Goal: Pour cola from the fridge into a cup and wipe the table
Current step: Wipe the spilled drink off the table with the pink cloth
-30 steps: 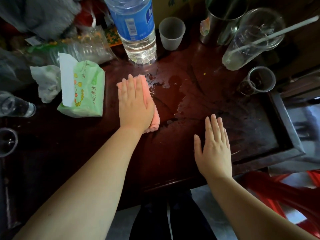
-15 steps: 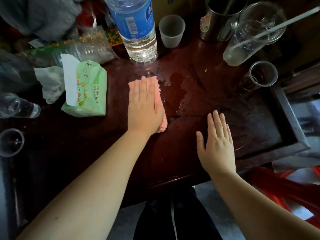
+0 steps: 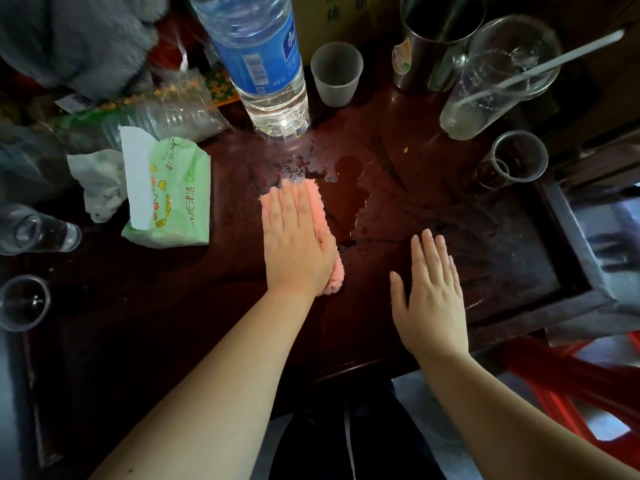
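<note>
Evidently mid-wipe, the left hand (image 3: 296,244) presses flat on the pink cloth (image 3: 320,216), right hand (image 3: 431,296) open and empty, the cola puddle (image 3: 349,188) still unwiped.

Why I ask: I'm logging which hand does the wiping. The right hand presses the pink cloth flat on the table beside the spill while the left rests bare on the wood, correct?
Not quite: the hands are swapped. In the head view, the left hand presses the pink cloth beside the spill, and the right hand rests bare on the table.
</note>
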Demonstrator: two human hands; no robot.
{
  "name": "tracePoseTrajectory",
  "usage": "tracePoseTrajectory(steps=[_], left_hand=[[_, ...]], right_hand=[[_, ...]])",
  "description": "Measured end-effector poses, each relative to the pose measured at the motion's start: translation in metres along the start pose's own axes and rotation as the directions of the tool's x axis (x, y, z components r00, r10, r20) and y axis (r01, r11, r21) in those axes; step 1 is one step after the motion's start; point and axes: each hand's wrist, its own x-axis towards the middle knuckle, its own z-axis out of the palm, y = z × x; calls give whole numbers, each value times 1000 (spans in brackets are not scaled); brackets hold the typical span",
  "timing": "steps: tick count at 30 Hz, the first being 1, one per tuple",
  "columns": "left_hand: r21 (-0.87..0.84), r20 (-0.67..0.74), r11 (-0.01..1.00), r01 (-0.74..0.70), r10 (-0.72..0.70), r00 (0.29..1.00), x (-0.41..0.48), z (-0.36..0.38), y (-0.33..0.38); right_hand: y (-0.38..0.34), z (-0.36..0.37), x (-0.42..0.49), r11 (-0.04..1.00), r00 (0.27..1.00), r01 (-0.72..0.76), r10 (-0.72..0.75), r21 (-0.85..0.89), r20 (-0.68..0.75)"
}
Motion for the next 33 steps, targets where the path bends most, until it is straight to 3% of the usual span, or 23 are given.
tracePoseTrajectory(steps=[5,11,22,33], left_hand=[[19,1,998,59,-59,998,31,0,7],[23,-20,1000,-6,7,1000,66,5,7],[25,-9,992,-126,126,992,43,3,8],[49,-14,999,-15,16,1000,10,7,23]], right_hand=[[0,0,1,1000,1000,0,0,1,-3],[0,1,1,1000,1000,3,-3,13,-14],[1,2,0,1000,999,7,-7,2,-39],[-1,0,0,1000,1000,1,-1,2,-16]])
